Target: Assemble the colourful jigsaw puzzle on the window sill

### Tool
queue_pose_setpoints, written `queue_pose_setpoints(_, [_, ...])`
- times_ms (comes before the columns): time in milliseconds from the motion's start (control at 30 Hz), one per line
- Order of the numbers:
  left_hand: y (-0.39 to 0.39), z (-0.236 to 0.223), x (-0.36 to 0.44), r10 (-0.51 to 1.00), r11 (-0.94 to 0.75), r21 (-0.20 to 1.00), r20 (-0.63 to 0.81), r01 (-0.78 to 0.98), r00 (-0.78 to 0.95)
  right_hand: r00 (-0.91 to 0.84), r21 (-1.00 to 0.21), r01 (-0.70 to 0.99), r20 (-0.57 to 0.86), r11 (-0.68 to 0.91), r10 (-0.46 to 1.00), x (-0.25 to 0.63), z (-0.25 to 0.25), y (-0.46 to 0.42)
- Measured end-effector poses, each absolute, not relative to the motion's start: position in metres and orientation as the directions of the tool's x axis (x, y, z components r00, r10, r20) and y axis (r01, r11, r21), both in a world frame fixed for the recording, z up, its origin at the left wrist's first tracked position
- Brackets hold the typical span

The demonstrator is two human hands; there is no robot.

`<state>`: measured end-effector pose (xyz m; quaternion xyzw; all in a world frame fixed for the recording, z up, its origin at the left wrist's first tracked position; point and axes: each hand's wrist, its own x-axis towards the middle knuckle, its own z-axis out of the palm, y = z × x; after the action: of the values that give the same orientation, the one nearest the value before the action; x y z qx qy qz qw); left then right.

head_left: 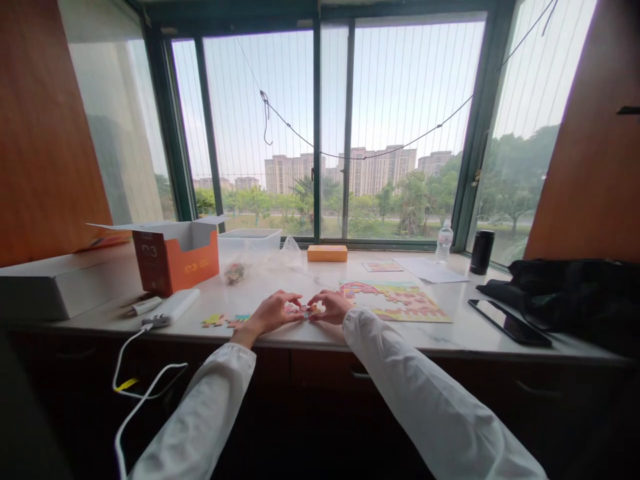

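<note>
My left hand (276, 311) and my right hand (329, 307) meet near the table's front edge. Their fingers curl around small jigsaw puzzle pieces (306, 311), which are partly hidden by the fingertips. Just right of my right hand lies a partly filled jigsaw puzzle board (417, 303), with a pale gap in its middle and left part. Loose green, yellow and teal puzzle pieces (223, 321) lie left of my left hand.
On the left stand an open orange box (193, 263), a white power strip (175, 308) and a clear plastic tub (255, 237). A small orange box (327, 253) sits at the back. Rightward are a water bottle (443, 243), a black flask (482, 253), a phone (507, 321) and black cloth (575, 293).
</note>
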<state>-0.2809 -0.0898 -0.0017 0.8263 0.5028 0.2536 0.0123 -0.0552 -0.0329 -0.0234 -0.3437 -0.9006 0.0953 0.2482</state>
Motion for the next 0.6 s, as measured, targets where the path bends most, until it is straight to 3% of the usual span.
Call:
queue_pose_setpoints(167, [-0.085,0.001,-0.268,0.808,-0.515,0.272,0.473,0.813,0.353,-0.652,-0.364,0.481,0.460,0.797,0.603,-0.036,-0.019,-0.030])
queue_pose_setpoints(400, [-0.055,0.013,-0.215,0.724,-0.624,0.211,0.519,0.752,0.455,-0.610,-0.164,0.600,0.539,0.783,0.581,0.021,0.003,-0.021])
queue_pose_setpoints(600, [-0.010,0.024,-0.140,0.632,-0.732,0.072,0.441,0.677,0.637,-0.533,-0.227,0.654,0.538,0.722,0.653,0.100,0.003,0.012])
